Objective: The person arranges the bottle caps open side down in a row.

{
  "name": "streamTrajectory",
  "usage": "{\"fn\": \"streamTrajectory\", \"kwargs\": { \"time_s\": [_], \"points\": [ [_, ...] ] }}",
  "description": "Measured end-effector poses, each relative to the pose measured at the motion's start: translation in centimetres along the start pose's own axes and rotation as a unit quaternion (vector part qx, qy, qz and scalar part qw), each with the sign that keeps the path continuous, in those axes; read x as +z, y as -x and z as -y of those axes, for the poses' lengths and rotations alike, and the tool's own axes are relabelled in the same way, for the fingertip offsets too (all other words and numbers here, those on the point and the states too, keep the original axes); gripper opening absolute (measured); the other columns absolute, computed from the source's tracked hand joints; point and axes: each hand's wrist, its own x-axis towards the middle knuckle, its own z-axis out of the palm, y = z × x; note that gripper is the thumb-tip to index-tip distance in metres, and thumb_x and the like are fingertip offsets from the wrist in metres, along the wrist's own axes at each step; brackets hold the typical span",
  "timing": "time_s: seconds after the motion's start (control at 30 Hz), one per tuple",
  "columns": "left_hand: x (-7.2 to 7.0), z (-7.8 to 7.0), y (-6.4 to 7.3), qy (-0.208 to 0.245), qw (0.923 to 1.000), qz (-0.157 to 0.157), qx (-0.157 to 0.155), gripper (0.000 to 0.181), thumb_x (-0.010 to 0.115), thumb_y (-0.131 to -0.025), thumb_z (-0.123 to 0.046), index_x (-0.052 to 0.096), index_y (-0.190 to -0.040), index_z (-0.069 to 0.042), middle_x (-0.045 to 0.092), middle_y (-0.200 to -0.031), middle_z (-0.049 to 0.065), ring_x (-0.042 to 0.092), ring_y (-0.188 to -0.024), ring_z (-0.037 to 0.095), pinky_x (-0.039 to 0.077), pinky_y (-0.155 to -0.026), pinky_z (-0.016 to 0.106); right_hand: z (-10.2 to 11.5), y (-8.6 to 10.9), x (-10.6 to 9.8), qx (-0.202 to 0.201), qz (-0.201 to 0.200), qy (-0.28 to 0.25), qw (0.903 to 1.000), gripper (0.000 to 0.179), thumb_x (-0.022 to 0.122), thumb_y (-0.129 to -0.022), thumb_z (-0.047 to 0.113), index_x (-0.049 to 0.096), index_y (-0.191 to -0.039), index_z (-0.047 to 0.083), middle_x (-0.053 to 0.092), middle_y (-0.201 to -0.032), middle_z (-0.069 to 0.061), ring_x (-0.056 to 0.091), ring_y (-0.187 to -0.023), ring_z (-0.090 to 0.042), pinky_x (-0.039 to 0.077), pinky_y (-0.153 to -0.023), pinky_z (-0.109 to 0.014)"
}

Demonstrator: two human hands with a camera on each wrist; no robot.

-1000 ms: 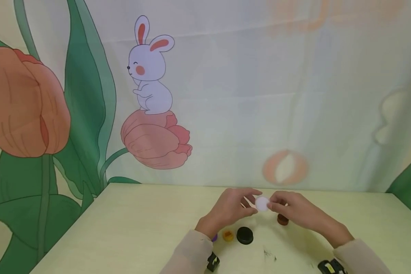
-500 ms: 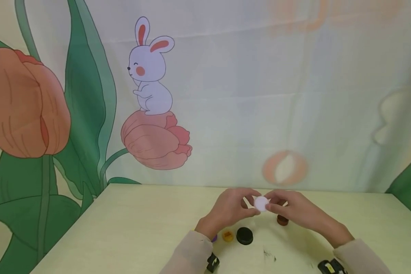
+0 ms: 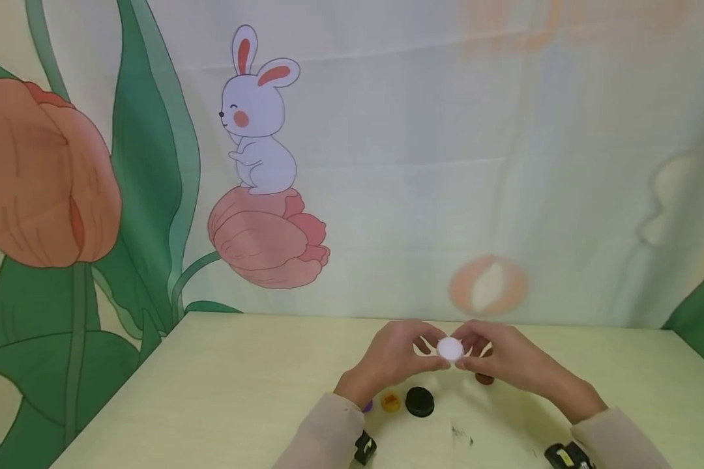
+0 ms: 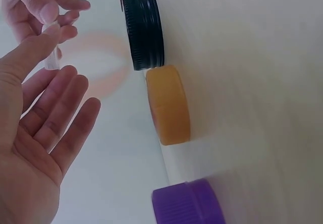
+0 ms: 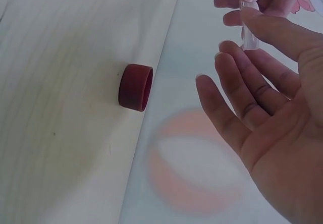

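Note:
A white ribbed bottle cap is held up above the table, its round flat face toward the head view. My left hand pinches its left edge between thumb and fingers. On the opposite edge, my right hand pinches it too. Edge-on in the left wrist view, the cap looks thin and slightly see-through; the left hand's other fingers spread loosely. The right wrist view shows the cap under the right thumb. Below the right hand, partly hidden in the head view, stands a reddish-brown cap.
On the pale table a black cap, a yellow cap and a purple cap stand in a row near the left forearm. Behind the table hangs a printed cloth with a rabbit and tulips.
The right fingers have moved round to the cap's right edge, and the left fingertips now meet its left edge. The cap stays at about the same spot. The caps on the table have not moved.

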Motion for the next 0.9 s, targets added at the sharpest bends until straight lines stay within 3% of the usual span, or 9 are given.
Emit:
{"fn": "streamTrajectory", "kwargs": {
  "time_s": [0.17, 0.4, 0.73, 0.9],
  "points": [
    [0.1, -0.2, -0.1, 0.007, 0.9993, 0.032, -0.016, 0.029, 0.092, -0.087, -0.030, 0.081, -0.112, -0.020, 0.073, -0.096, -0.017, 0.066, -0.089, 0.001, 0.051, -0.079, 0.019, -0.4, 0.3, 0.0, -0.003, 0.023, -0.001, 0.9997, 0.024, 0.083, -0.094, 0.020, 0.071, -0.113, 0.012, 0.069, -0.089, 0.002, 0.064, -0.078, -0.015, 0.056, -0.064, -0.030],
    [0.4, -0.4, 0.0, 0.026, 0.9941, 0.100, -0.034, 0.024, 0.090, -0.088, -0.028, 0.083, -0.109, -0.020, 0.072, -0.095, -0.022, 0.064, -0.093, -0.001, 0.052, -0.085, 0.021, -0.6, 0.2, 0.1, -0.001, 0.074, 0.006, 0.9973, 0.023, 0.086, -0.092, 0.025, 0.071, -0.105, 0.014, 0.069, -0.085, 0.008, 0.064, -0.079, -0.011, 0.052, -0.071, -0.028],
    [0.6, -0.7, 0.3, 0.034, 0.9895, 0.137, -0.033, 0.020, 0.090, -0.087, -0.023, 0.083, -0.105, -0.018, 0.070, -0.088, -0.019, 0.062, -0.085, -0.002, 0.051, -0.079, 0.017, -0.5, 0.4, 0.5, 0.019, 0.107, 0.000, 0.9941, 0.026, 0.090, -0.085, 0.016, 0.069, -0.099, 0.011, 0.066, -0.083, 0.005, 0.061, -0.076, -0.012, 0.051, -0.068, -0.027],
    [0.7, -1.2, 0.5, 0.016, 0.9861, 0.160, -0.040, 0.021, 0.092, -0.085, -0.023, 0.082, -0.101, -0.016, 0.069, -0.083, -0.017, 0.060, -0.079, -0.003, 0.051, -0.075, 0.016, -0.9, 0.6, 1.0, 0.025, 0.125, -0.014, 0.9917, 0.026, 0.089, -0.082, 0.009, 0.069, -0.098, 0.010, 0.064, -0.080, 0.004, 0.060, -0.073, -0.011, 0.050, -0.067, -0.026]
  ]
}}
